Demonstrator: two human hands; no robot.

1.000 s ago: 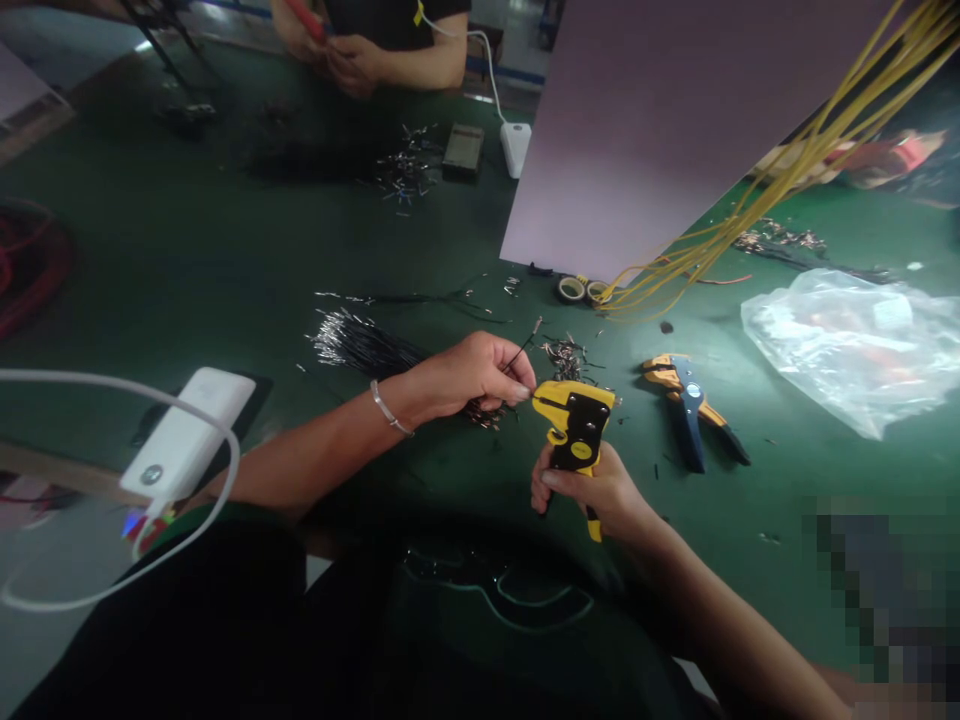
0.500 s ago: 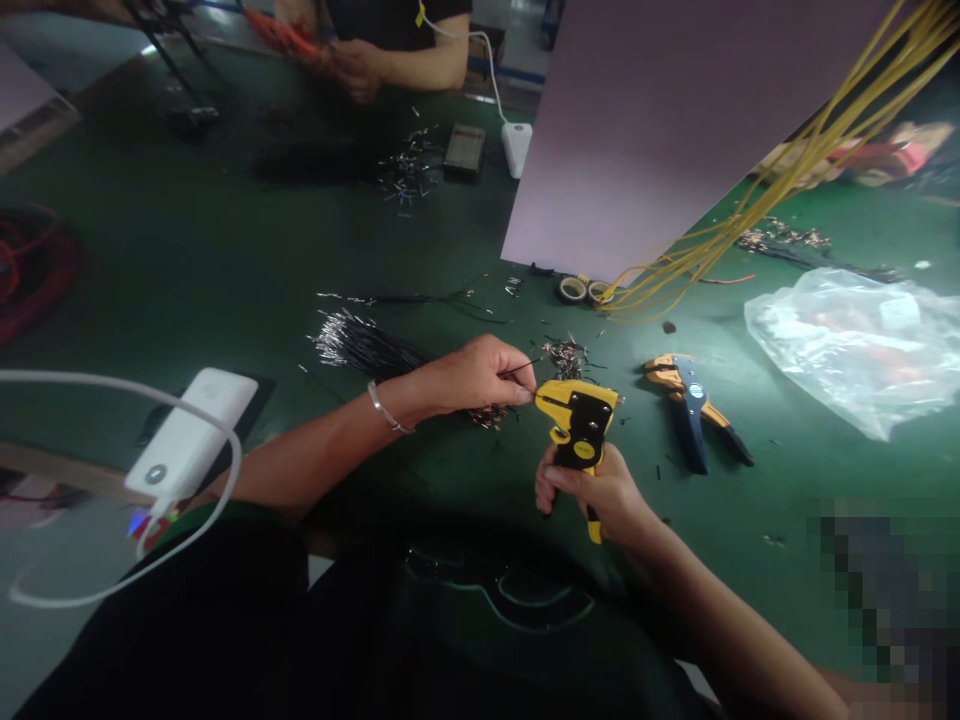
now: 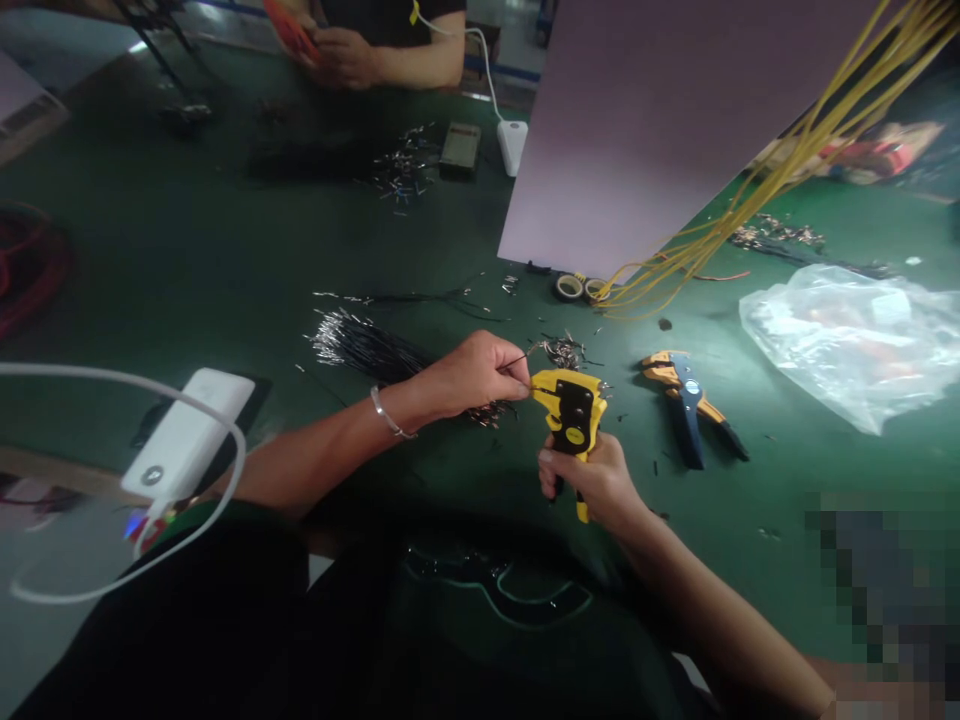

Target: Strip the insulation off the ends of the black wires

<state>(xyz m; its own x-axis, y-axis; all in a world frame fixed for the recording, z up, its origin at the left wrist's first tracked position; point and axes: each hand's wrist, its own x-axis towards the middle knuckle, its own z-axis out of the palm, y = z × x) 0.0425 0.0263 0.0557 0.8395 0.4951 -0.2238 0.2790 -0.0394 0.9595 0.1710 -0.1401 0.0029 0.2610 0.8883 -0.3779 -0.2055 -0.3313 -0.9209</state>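
Two hands meet just above the green table [image 3: 187, 260]. Nearest the camera, the right hand [image 3: 592, 482] is closed around the handles of a yellow and black wire stripper [image 3: 571, 418]; the palm hides most of the handles, and only a yellow tip shows below the fist. The left hand [image 3: 472, 374] pinches a thin black wire [image 3: 516, 360] between thumb and fingers and holds its end at the stripper's head. Whether the wire sits inside the head cannot be made out. A bundle of black wires [image 3: 360, 345] with bare silvery ends lies under and behind the left wrist, partly covered by it. At the lower left, a white power bank [image 3: 184, 432] with a white cable [image 3: 112, 380] is blurred and cut off by the edge. Right of the hands a second stripper [image 3: 686, 400], orange and blue, lies on the table, and beyond it a crumpled clear plastic bag [image 3: 847, 340] whose contents are unclear. Farther off, two tape rolls [image 3: 579, 288] sit at the foot of a pale board [image 3: 652, 120], with yellow wires [image 3: 787, 160] hanging across it. At the far edge, another person's hands [image 3: 337, 55] hold something red, cropped by the frame.
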